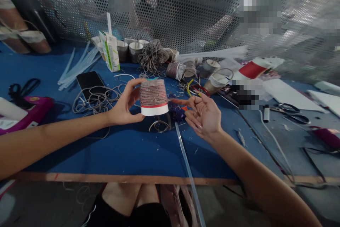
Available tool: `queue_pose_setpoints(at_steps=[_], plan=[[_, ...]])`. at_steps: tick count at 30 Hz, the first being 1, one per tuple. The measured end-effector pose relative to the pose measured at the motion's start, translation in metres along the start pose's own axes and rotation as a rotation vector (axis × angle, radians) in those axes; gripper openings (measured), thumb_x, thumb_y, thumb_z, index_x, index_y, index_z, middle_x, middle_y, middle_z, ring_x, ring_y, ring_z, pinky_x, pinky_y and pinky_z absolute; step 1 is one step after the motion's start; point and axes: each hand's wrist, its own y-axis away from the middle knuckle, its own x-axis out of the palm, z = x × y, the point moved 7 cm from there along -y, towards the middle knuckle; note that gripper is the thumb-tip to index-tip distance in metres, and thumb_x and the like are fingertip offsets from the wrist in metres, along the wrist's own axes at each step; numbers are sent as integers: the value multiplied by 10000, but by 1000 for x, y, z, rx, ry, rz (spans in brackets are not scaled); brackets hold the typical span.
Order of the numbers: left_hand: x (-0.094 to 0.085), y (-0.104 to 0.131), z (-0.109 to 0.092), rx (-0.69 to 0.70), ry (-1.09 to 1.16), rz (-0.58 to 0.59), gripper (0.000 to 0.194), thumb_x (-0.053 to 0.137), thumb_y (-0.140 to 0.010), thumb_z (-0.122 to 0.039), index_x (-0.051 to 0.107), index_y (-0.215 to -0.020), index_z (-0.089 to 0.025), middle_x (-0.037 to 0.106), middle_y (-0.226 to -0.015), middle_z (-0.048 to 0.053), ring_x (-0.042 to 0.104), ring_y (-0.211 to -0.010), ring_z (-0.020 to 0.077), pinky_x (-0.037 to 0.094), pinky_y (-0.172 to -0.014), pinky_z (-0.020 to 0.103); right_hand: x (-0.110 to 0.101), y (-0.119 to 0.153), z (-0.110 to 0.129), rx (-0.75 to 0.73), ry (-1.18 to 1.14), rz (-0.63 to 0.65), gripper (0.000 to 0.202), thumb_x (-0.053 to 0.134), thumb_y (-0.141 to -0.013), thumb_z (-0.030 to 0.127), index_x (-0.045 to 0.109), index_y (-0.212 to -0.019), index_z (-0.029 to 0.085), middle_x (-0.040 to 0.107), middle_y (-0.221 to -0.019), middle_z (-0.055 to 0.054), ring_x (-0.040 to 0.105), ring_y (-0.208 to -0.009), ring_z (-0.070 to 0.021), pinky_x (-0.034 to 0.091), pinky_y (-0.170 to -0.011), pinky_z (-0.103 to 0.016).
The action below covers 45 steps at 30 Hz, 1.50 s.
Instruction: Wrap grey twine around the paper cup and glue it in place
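Observation:
My left hand [127,101] grips a paper cup [154,97] from its left side, holding it above the blue table. Rows of grey-brown cord wrap the cup. A red line and a bare white band show at its lower end. My right hand [204,115] is at the cup's right with fingers apart, its index finger stretched to the cup's side. Whether that fingertip presses on cord cannot be made out. Behind and below, partly hidden, lies a dark purple glue gun [176,112]; a long clear glue stick [187,163] runs from it over the table edge.
Loose cord [98,96] lies over a black phone [91,81] at left. A drink carton [110,53], cord-wrapped cups and a cord bundle [154,57] line the back by the perforated metal screen [186,11]. Scissors [294,112] lie right; a magenta device [34,112] sits left.

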Motion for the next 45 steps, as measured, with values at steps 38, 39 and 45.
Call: queue_pose_setpoints(at_steps=[38,39,45], plan=[[6,1,-12,-34,-447,49,891,768,-787,-521,316,-1520,-291,477,-1358,133,532,-1240,298,571,-1000,488,17,21,9,-637,828,140,729,797,-773,301,379,-1371,305,375,-1579,-191,374,-406,18,381,-355,-231],[3,2,-11,-39,-451,15,901,760,-788,-539,300,-1524,-297,457,-1362,131,524,-1244,297,577,-989,479,17,22,10,-652,858,130,720,789,-777,309,380,-1370,301,390,-1572,-194,371,-401,20,392,-358,-230],[-6,4,-9,-29,-516,-142,927,682,-804,-646,211,-1536,-327,374,-1369,120,492,-1277,286,575,-1007,450,17,30,17,-812,1062,23,417,684,-826,269,513,-1205,236,742,-1189,-91,437,-355,-10,403,-358,-192]])
